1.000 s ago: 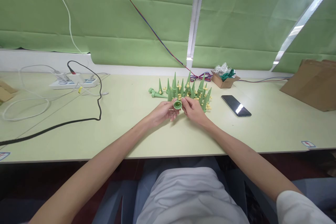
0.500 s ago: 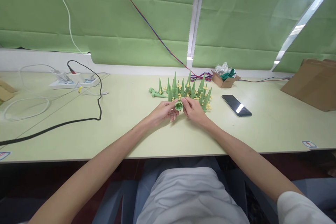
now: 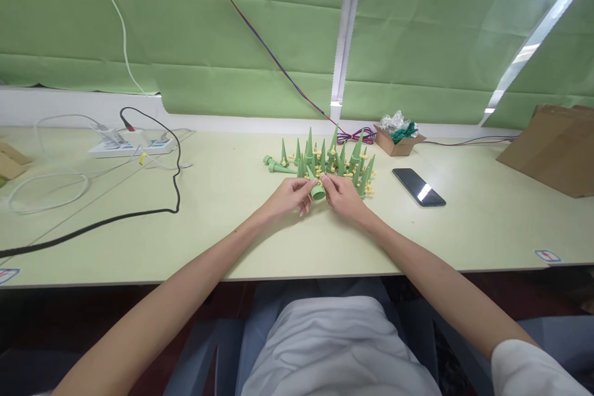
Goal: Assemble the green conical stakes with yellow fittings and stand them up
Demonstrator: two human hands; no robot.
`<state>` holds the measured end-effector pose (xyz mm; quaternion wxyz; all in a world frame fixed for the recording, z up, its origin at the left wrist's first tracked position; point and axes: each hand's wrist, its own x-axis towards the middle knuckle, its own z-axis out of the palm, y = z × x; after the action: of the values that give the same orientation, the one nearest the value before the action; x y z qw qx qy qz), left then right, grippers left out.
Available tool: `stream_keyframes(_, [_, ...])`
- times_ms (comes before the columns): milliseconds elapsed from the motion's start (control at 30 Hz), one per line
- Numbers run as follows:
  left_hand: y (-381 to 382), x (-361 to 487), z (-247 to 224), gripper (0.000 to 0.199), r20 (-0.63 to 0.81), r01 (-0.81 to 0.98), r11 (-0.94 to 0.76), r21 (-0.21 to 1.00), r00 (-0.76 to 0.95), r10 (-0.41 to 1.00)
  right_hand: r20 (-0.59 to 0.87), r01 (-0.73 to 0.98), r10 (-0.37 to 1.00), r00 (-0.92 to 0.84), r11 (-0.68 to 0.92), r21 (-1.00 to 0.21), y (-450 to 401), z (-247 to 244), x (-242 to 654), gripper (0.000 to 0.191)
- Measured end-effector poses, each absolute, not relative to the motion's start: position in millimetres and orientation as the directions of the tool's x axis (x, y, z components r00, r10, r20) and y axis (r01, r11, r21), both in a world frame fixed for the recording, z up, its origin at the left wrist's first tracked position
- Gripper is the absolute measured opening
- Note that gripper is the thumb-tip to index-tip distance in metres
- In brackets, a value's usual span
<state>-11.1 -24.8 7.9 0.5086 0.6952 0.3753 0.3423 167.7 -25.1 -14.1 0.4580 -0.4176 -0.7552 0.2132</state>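
Observation:
A green cone-shaped piece is held between my two hands, its wide round end toward me and its tip pointing away. My left hand pinches it from the left with thumb and index finger. From the right, my right hand closes its fingers at the piece's side; small yellow bits show between the fingertips. Just beyond my hands stand several upright green spikes with yellow valve parts among them. Two green pieces lie on their sides at the left of this group.
A black phone lies to the right. Behind it are a small cardboard box with plastic wrap and coiled wires. A large brown cardboard piece is far right. Power strip and black cable occupy the left.
The green piece between my hands has tilted, so its open end faces lower and its cone side now shows. Both hands stay in nearly the same place.

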Motion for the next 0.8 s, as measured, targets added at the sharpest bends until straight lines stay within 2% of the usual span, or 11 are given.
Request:
stream_keyframes(467, [-28.5,-14.1,4.4,0.047,0.260,0.296,-0.422,0.857,0.460,0.849,0.503,0.467,0.830,-0.241,0.553,-0.690,-24.8,-14.7,168.1,0.047])
stream_keyframes(800, [-30.4,-12.8,7.2,0.039,0.313,0.325,-0.471,0.820,0.434,0.844,0.502,0.506,0.831,-0.240,0.549,-0.665,-22.0,-16.4,168.9,0.045])
